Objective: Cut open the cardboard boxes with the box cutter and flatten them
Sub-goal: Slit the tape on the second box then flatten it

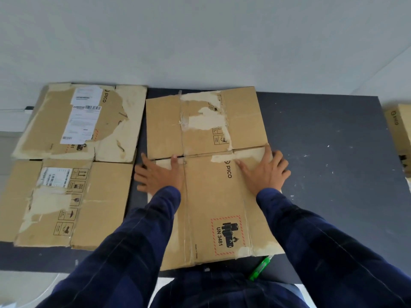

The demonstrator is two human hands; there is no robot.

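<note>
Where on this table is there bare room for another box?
Widest: the table between the middle box and the box at the right edge. Also a narrow strip in front of the near-left box. The left half is crowded; the green cutter lies at the near edge.

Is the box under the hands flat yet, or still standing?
Flat. The box lies spread on the dark table, with the left hand and right hand pressing on it, fingers straight.
</note>
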